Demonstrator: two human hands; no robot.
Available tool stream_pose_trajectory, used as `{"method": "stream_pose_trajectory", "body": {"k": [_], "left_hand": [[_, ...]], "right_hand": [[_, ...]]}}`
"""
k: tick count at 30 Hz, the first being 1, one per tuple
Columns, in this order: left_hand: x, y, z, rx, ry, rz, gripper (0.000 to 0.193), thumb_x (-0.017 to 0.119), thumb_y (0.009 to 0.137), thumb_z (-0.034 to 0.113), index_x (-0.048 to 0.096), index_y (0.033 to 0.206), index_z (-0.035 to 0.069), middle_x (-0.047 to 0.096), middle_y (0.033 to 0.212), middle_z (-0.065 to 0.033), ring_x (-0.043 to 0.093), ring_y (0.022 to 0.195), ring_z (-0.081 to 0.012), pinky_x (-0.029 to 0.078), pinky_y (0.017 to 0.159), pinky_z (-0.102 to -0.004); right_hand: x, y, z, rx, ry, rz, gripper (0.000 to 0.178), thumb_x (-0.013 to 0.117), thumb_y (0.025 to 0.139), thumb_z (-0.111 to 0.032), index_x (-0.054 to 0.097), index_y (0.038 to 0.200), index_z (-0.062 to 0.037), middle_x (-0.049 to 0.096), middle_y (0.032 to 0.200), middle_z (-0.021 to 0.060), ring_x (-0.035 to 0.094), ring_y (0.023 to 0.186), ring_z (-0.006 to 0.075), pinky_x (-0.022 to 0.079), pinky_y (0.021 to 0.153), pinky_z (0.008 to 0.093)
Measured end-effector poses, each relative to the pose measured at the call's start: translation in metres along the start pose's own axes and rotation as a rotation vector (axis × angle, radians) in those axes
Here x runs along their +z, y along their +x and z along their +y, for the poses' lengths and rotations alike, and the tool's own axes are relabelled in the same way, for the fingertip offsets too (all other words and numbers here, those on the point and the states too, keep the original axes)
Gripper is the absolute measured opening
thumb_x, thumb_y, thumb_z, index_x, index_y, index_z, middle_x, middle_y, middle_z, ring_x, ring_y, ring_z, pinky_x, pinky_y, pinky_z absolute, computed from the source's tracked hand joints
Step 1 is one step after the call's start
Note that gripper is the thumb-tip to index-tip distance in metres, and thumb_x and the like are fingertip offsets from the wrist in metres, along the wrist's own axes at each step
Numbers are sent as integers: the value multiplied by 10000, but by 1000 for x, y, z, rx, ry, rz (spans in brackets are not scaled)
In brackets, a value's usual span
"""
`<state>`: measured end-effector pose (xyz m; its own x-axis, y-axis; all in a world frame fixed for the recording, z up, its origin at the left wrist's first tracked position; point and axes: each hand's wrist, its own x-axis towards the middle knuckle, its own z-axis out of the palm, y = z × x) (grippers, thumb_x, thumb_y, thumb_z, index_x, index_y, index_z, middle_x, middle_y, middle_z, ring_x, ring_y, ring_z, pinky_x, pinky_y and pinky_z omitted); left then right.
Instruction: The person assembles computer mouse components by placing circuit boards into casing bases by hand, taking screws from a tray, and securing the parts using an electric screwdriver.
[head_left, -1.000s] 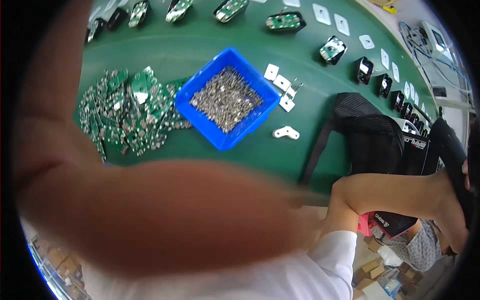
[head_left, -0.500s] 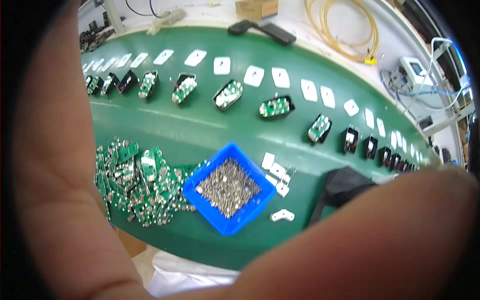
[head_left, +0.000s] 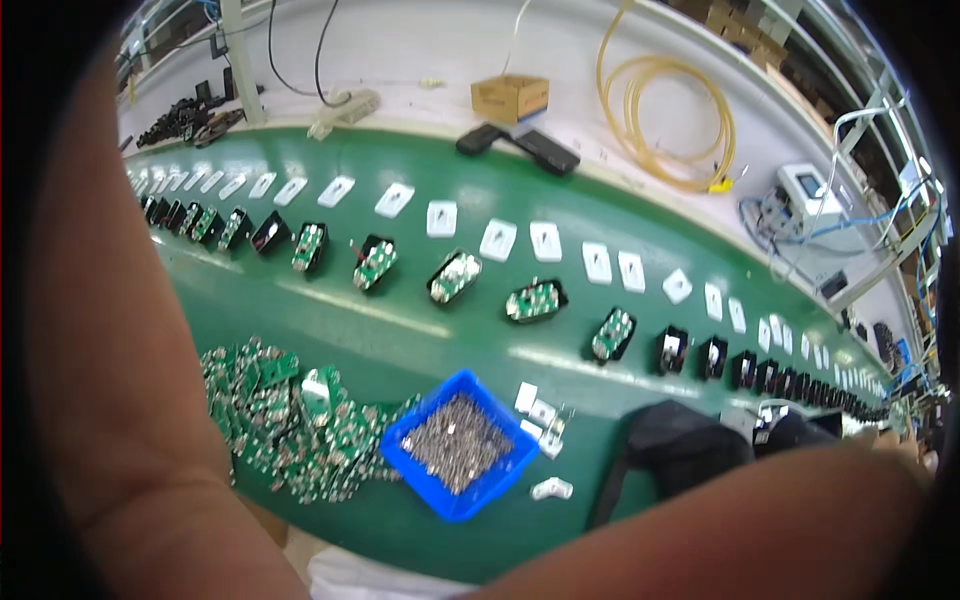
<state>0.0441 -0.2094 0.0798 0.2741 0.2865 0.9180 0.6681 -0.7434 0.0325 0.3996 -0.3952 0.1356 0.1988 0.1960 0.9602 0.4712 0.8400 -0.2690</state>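
Bare skin, very close and blurred, fills the left side, apparently my left hand or arm (head_left: 150, 400). A similar blurred shape, apparently my right hand or arm (head_left: 720, 530), crosses the lower right. No fingers can be made out on either, nor anything held. Between them on the green table stands a blue bin (head_left: 456, 508) of small metal parts (head_left: 455, 445). Left of it lies a heap of green circuit boards (head_left: 290, 410). Several small white pieces (head_left: 542, 412) and a bent white part (head_left: 552, 488) lie to its right.
A curving row of black cases (head_left: 535, 300), several holding circuit boards, runs across the table. White plates (head_left: 497, 240) line up behind. Black cloth-like material (head_left: 680, 435) lies at right. Beyond are a cardboard box (head_left: 510, 98), coiled yellow tubing (head_left: 630, 130) and a white device (head_left: 808, 195).
The view has tilted up, so the table's contents sit lower and more of the back wall and shelving shows. The blurred skin shapes have shifted slightly; the things on the table look unmoved.
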Motion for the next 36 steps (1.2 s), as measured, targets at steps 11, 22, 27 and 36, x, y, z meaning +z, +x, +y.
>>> {"method": "stream_pose_trajectory", "body": {"k": [11, 22, 27, 36], "left_hand": [[-66, 7, 12, 34, 41, 108, 570, 651, 908, 459, 617, 1149, -57, 654, 1043, -145, 574, 848, -212, 489, 802, -334], [-88, 8, 23, 61, -32, 218, 615, 643, 905, 490, 603, 1166, -64, 647, 1070, -155, 567, 880, -220, 480, 828, -342], [-129, -2, 8, 68, 19, 114, 635, 640, 904, 505, 596, 1174, -68, 644, 1082, -160, 565, 894, -223, 476, 839, -347], [-129, -18, 7, 131, 254, 463, 671, 634, 901, 530, 584, 1188, -74, 639, 1104, -169, 559, 920, -229, 469, 860, -354]], "right_hand": [[18, 4, -7, 47, -49, 57, 388, 468, 982, -347, 504, 1224, -45, 519, 648, 81, 444, 445, 161, 394, 404, 280], [10, 2, -12, 74, 89, 108, 413, 502, 985, -437, 507, 1169, -68, 526, 608, 97, 463, 432, 211, 401, 388, 330], [12, -1, -39, 123, 144, 135, 375, 509, 994, -412, 497, 1156, -73, 512, 605, 92, 473, 440, 206, 411, 390, 312], [18, 4, -37, 3, 73, 132, 371, 521, 996, -365, 473, 1197, -56, 504, 618, 89, 453, 440, 184, 404, 382, 282]]}}
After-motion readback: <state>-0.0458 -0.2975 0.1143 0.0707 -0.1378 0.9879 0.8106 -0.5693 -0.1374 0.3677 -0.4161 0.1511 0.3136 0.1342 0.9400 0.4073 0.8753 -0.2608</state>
